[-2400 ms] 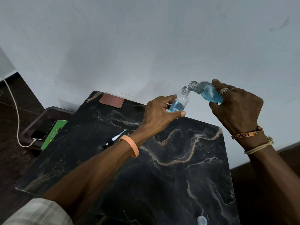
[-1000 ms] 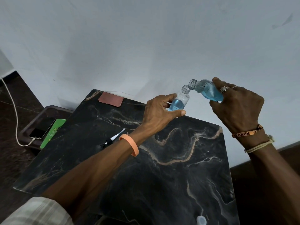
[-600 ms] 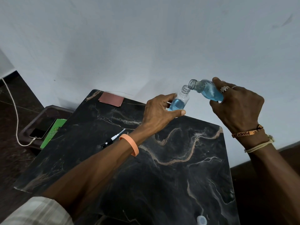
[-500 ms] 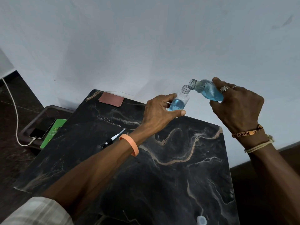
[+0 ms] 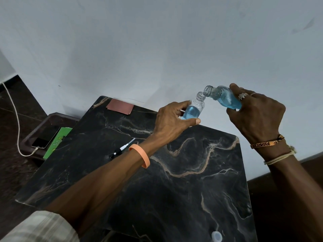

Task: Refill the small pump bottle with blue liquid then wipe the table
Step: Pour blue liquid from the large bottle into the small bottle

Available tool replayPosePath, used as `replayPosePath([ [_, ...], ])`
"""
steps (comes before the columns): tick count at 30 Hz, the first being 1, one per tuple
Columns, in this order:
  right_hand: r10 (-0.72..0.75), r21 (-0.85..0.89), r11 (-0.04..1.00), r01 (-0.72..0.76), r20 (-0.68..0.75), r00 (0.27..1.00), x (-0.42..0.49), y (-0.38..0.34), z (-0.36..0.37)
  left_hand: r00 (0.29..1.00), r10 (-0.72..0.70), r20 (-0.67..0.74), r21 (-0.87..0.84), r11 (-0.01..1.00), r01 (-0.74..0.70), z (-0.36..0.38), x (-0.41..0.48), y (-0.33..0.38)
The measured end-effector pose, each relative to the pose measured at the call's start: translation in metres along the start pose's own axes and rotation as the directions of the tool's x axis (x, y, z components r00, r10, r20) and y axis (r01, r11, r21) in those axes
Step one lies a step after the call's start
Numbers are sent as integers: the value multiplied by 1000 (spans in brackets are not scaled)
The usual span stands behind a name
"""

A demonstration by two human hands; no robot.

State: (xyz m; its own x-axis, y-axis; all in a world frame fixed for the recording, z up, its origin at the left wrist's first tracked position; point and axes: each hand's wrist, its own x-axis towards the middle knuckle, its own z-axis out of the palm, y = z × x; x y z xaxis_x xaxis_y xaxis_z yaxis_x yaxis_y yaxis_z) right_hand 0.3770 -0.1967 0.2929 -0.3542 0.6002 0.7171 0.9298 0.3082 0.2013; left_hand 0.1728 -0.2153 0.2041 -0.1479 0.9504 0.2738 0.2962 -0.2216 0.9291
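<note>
My left hand [image 5: 172,119] grips the small clear bottle [image 5: 195,109] above the far edge of the black marble table [image 5: 183,189]; it is uncapped and about half full of blue liquid. My right hand [image 5: 257,116] holds the larger bottle [image 5: 225,98] of blue liquid tilted, its open mouth touching the small bottle's rim. The pump head [image 5: 121,149] with its white tube lies on the table left of my left forearm. A brown cloth [image 5: 120,106] lies at the table's far left corner.
A white cap [image 5: 216,236] lies near the table's front edge. Left of the table, a dark tray [image 5: 35,131] holds a phone [image 5: 45,137] on a white cable and a green booklet [image 5: 58,142]. A pale wall stands behind.
The blue level in the small bottle has risen a little. Both hands have stayed almost still, with the big bottle kept tilted at the small bottle's mouth.
</note>
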Motion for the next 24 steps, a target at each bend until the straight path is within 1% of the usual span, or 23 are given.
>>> replayPosePath([
  [7,6,5,1000,-6,6,1000,0,-2,-2,999,46,-10,-5,999,-46,-1,-2,-1],
  [24,9,-6,1000,-9,-2,1000,-2,-5,-7,999,41,-14,5,999,-40,-5,-4,1],
])
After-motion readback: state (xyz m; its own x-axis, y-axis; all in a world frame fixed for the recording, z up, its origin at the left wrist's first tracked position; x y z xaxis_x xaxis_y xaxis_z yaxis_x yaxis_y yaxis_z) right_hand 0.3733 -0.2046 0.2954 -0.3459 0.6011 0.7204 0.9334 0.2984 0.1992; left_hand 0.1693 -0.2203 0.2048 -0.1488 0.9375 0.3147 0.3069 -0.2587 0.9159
